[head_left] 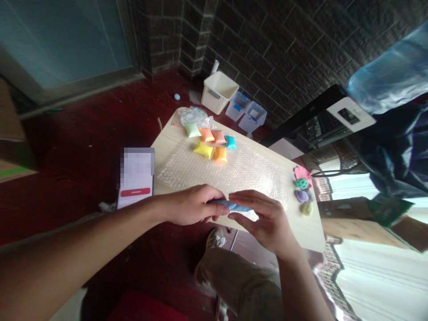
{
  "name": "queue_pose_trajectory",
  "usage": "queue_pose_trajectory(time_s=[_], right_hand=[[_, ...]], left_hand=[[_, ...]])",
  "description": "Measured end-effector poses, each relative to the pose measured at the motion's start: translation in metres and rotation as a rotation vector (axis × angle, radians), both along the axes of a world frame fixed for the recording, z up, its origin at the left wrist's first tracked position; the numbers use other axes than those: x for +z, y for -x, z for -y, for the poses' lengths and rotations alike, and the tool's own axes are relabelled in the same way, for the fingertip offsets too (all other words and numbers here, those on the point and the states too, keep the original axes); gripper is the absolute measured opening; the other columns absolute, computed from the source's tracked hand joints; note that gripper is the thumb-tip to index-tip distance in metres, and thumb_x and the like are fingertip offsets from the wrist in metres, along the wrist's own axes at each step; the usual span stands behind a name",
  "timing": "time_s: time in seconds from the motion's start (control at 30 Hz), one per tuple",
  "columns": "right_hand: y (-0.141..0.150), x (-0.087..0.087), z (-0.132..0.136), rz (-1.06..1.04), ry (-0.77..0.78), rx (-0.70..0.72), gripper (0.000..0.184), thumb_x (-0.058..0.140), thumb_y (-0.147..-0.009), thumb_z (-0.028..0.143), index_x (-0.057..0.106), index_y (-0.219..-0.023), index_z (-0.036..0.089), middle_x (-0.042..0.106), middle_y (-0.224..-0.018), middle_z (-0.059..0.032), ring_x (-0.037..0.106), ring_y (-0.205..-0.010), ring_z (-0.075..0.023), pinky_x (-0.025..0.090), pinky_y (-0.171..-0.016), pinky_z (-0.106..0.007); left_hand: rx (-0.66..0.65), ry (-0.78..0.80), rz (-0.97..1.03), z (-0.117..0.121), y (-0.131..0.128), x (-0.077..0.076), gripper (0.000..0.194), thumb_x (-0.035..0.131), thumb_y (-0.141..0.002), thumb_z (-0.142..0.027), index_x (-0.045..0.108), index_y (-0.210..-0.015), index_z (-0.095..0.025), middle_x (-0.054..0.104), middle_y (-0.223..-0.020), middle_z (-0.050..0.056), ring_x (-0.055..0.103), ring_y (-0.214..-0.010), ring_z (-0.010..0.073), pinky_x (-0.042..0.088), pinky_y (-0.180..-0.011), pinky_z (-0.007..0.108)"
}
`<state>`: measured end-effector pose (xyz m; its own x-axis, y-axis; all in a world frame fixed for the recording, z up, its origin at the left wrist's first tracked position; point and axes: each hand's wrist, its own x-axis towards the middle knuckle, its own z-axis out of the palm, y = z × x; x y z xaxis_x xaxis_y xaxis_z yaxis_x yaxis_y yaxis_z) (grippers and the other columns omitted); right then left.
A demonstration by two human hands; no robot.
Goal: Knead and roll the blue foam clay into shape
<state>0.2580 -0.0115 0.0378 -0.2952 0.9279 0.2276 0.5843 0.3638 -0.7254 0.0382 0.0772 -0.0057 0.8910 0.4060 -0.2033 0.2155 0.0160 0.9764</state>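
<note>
A soft blue strip of modelling clay stretches between my two hands, above the near edge of the table. My left hand is closed on its left end, thumb on top. My right hand curls around the other end, fingers above and thumb below; its grip is partly hidden. Beneath and beyond them lies a bubble wrap sheet. Small pillow-shaped packets rest on its far part: a yellow packet, an orange packet, a teal packet and a pale green packet among them.
Shaped lumps, including a pink lump and a purple lump, line the table's right side. Crumpled clear plastic lies at the far corner. A phone with a blurred screen stands at left. A white basket sits on the floor beyond.
</note>
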Motion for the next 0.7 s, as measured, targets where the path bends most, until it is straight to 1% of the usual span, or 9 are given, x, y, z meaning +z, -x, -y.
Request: queue_pose_trajectory(time_s=[0.1, 0.2, 0.27, 0.37, 0.43, 0.5, 0.53, 0.57, 0.7], right_hand=[[0.0013, 0.0022, 0.0001, 0.008, 0.013, -0.017, 0.029, 0.080, -0.090, 0.015, 0.080, -0.115, 0.029, 0.082, -0.107, -0.0036, 0.078, -0.095, -0.0195, 0.063, -0.083, -0.034], [0.0010, 0.0030, 0.0006, 0.029, 0.062, -0.058, 0.024, 0.080, -0.090, 0.018, 0.080, -0.113, 0.028, 0.082, -0.102, -0.0031, 0.078, -0.089, -0.0193, 0.062, -0.079, -0.034], [0.0003, 0.0022, 0.0010, 0.036, 0.063, -0.074, 0.027, 0.081, -0.089, 0.019, 0.079, -0.115, 0.027, 0.082, -0.102, -0.0042, 0.077, -0.090, -0.0201, 0.062, -0.078, -0.035], [0.0002, 0.0009, 0.0015, 0.013, 0.012, -0.046, 0.037, 0.084, -0.086, 0.019, 0.077, -0.122, 0.027, 0.079, -0.112, -0.0065, 0.076, -0.101, -0.0224, 0.062, -0.084, -0.037], [0.0010, 0.0011, 0.0018, -0.001, -0.005, -0.024, 0.034, 0.083, -0.087, 0.018, 0.079, -0.119, 0.029, 0.080, -0.113, -0.0060, 0.076, -0.101, -0.0220, 0.063, -0.085, -0.037], [0.0018, 0.0018, 0.0018, 0.006, 0.008, -0.029, 0.026, 0.081, -0.089, 0.018, 0.081, -0.113, 0.029, 0.081, -0.107, -0.0049, 0.077, -0.094, -0.0206, 0.063, -0.082, -0.036], [0.0020, 0.0019, 0.0017, 0.009, 0.018, -0.040, 0.023, 0.081, -0.090, 0.019, 0.081, -0.111, 0.028, 0.082, -0.104, -0.0048, 0.077, -0.092, -0.0204, 0.064, -0.081, -0.035], [0.0020, 0.0017, 0.0015, 0.011, 0.031, -0.052, 0.021, 0.081, -0.090, 0.020, 0.081, -0.110, 0.028, 0.082, -0.102, -0.0049, 0.077, -0.091, -0.0205, 0.064, -0.080, -0.035], [0.0009, -0.0018, 0.0000, 0.018, 0.093, -0.124, 0.018, 0.079, -0.092, 0.025, 0.081, -0.109, 0.025, 0.082, -0.100, -0.0057, 0.078, -0.088, -0.0215, 0.064, -0.080, -0.037]], left_hand=[[-0.022, 0.059, 0.020, 0.0001, 0.0002, 0.0015, 0.037, 0.058, -0.099, -0.050, 0.066, -0.091, -0.014, 0.061, -0.074, 0.001, 0.055, -0.066, 0.0141, 0.043, -0.061, 0.027], [0.025, 0.073, 0.047, 0.0005, 0.0003, 0.0030, 0.035, 0.062, -0.097, -0.048, 0.066, -0.107, -0.015, 0.065, -0.083, 0.002, 0.059, -0.072, 0.0152, 0.045, -0.064, 0.028], [0.057, 0.047, 0.076, 0.0004, 0.0002, 0.0031, 0.034, 0.064, -0.097, -0.045, 0.067, -0.112, -0.016, 0.067, -0.089, 0.003, 0.060, -0.075, 0.0153, 0.046, -0.067, 0.028], [0.063, 0.018, 0.084, -0.0008, 0.0000, 0.0027, 0.029, 0.066, -0.096, -0.043, 0.070, -0.105, -0.015, 0.068, -0.088, 0.002, 0.058, -0.074, 0.0139, 0.045, -0.067, 0.026], [0.045, 0.047, 0.079, -0.0019, 0.0000, 0.0031, 0.028, 0.066, -0.096, -0.042, 0.070, -0.102, -0.015, 0.069, -0.088, 0.002, 0.058, -0.071, 0.0130, 0.045, -0.065, 0.026], [0.017, 0.042, 0.083, -0.0025, 0.0003, 0.0042, 0.030, 0.063, -0.098, -0.043, 0.070, -0.100, -0.015, 0.072, -0.089, 0.004, 0.060, -0.072, 0.0136, 0.045, -0.065, 0.026], [0.010, -0.010, 0.083, -0.0024, 0.0005, 0.0048, 0.030, 0.061, -0.099, -0.044, 0.071, -0.100, -0.015, 0.073, -0.090, 0.004, 0.062, -0.074, 0.0146, 0.045, -0.066, 0.027], [0.012, -0.102, 0.081, -0.0019, 0.0008, 0.0053, 0.030, 0.061, -0.099, -0.044, 0.071, -0.100, -0.015, 0.073, -0.091, 0.005, 0.063, -0.077, 0.0158, 0.045, -0.067, 0.027], [0.055, -0.647, 0.046, 0.0039, 0.0014, 0.0039, 0.019, 0.061, -0.101, -0.033, 0.069, -0.106, -0.017, 0.074, -0.098, 0.007, 0.066, -0.089, 0.0213, 0.043, -0.077, 0.032]])
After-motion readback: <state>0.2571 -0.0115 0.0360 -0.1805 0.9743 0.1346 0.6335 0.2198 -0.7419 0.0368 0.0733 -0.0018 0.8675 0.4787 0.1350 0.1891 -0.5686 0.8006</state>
